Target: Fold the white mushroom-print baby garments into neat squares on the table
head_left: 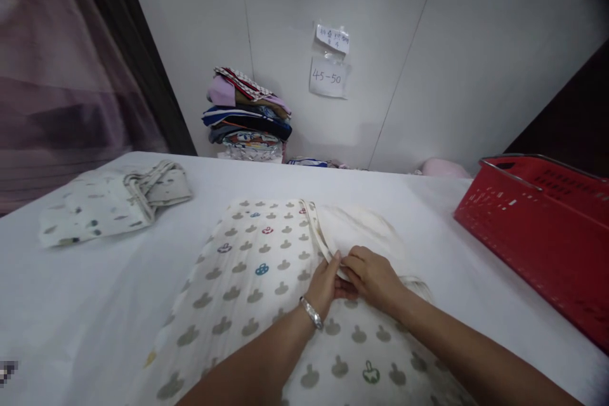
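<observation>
A cream garment with grey mushroom-like prints [247, 273] lies spread on the white table [85, 304] in front of me. Its edge band runs down the middle toward my hands. My left hand [326, 282], with a silver bracelet on the wrist, pinches that band with closed fingers. My right hand [373, 276] is closed on the same band just beside it, the two hands touching. A plain cream flap of the garment [361, 228] lies folded open behind my hands.
A folded cream printed garment [111, 203] lies at the far left of the table. A red plastic basket [542, 222] stands at the right. A stack of folded clothes [247, 114] sits against the white wall, near paper labels [329, 63].
</observation>
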### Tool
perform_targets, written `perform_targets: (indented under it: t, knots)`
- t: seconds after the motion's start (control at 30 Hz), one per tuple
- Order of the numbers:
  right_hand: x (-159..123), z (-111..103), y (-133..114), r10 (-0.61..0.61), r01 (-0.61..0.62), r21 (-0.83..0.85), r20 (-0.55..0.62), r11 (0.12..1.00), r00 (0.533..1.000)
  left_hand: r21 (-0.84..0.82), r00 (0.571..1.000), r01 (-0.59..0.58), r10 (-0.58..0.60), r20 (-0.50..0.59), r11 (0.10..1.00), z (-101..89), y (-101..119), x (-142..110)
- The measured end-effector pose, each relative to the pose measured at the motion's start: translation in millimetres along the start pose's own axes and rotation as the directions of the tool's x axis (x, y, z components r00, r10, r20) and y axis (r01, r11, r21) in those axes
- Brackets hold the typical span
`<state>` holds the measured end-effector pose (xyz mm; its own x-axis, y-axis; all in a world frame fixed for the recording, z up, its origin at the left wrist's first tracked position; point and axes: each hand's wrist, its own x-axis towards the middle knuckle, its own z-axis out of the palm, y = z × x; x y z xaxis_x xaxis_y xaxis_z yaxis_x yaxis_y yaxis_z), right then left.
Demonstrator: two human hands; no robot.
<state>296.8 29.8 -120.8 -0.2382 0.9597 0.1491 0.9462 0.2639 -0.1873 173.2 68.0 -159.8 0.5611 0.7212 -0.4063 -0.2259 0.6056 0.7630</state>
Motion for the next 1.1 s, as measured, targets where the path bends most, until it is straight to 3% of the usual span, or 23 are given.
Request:
perform_targets:
  t: [0.1,0.2,0.3,0.37,0.4,0.47,0.5,0.6,0.7,0.8,0.9,1.0,1.1]
  knots:
    - [0.6,0.0,-5.2,0.003,-0.003,-0.008,-0.03,1.0,1.0,0.022,1.0,-0.024,0.024,-0.008,0.999,0.3,-1.6,-1.3]
    - [-2.3,-3.3,-11.4,-0.08,0.081,0.052,-0.021,0.995,0.997,0.003,0.998,-0.067,0.067,-0.008,0.998,0.3,-2.4,-2.2]
    - [1.7,-10.9,4.1,-0.13,0.13,0.204,-0.015,0.97,0.991,-0.023,0.998,-0.056,0.056,-0.023,0.998,-0.9,-4.8,-0.4]
    - [12.5,-16.1,32.7,0.003,0.013,0.245,-0.063,0.969,0.998,-0.03,0.999,-0.027,0.026,-0.044,0.999,-1.8,-7.0,1.8]
    - [20.0,-17.8,50.9,0.142,-0.115,0.209,-0.123,0.971,0.982,-0.034,0.999,-0.019,0.017,-0.051,0.999,-2.2,-8.0,2.9]
    - [36.4,-18.2,88.7,0.385,-0.378,0.079,-0.113,0.922,0.916,-0.049,0.998,-0.02,0.017,-0.052,0.999,-2.6,-9.5,4.5]
    - [44.3,-16.8,105.5,0.507,-0.508,0.0,-0.077,0.861,0.859,-0.054,0.998,-0.021,0.018,-0.052,0.998,-2.7,-10.0,5.0]
    - [63.1,-9.1,139.2,0.61,-0.61,-0.052,-0.026,0.791,0.792,-0.057,0.999,-0.019,0.016,-0.046,0.998,-3.4,-11.1,5.8]
    - [74.1,-8.5,150.2,0.621,-0.621,-0.032,-0.01,0.783,0.784,-0.063,1.0,-0.015,0.014,-0.026,0.998,-5.1,-12.9,6.8]
    - [78.0,-24.8,148.0,0.615,-0.616,0.005,-0.064,0.788,0.786,-0.077,1.0,-0.016,0.016,-0.002,0.997,-6.5,-14.8,8.4]
    - [72.7,-46.7,126.6,0.572,-0.571,0.049,-0.105,0.82,0.813,-0.073,1.0,-0.012,0.012,0.001,0.997,-6.1,-15.0,9.2]
    - [57.6,-54.1,80.9,0.411,-0.404,0.084,-0.095,0.911,0.907,-0.057,1.0,-0.015,0.015,-0.005,0.998,-4.4,-12.9,7.7]
    - [38.6,-43.5,29.4,0.228,-0.228,0.004,0.001,0.974,0.974,-0.06,0.999,-0.033,0.034,0.018,0.998,-3.5,-10.3,4.6]
